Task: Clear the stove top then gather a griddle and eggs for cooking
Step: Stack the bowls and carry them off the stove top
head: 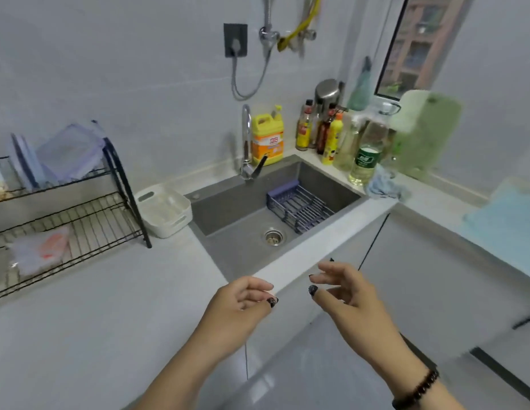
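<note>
A: Hands status? Task is clear stove, then fetch griddle and eggs.

B: Both empty. Left hand (243, 300) and right hand (343, 291) hover just off the counter's (124, 315) front edge, in front of the sink (243, 255). Fingers loosely curled, spread apart, pinching nothing.

A: Stove? Griddle? Eggs?

B: None in view. Can't judge whether the stove top is cleared. Neither item is in hand, so that part reads as not done.

A: What is visible?

B: Sink with a purple drain basket (299, 205) at its right side, faucet (247, 143) at the back edge, yellow detergent jug (267, 137) beside it. Sauce and oil bottles (343, 137) in the counter's back right corner. White plastic bin (164, 210) at the sink's left edge, black wire dish rack (80, 214) further left.

A: Next?

B: Likely the person has to turn away from the sink to find the targets. A guess only.
</note>
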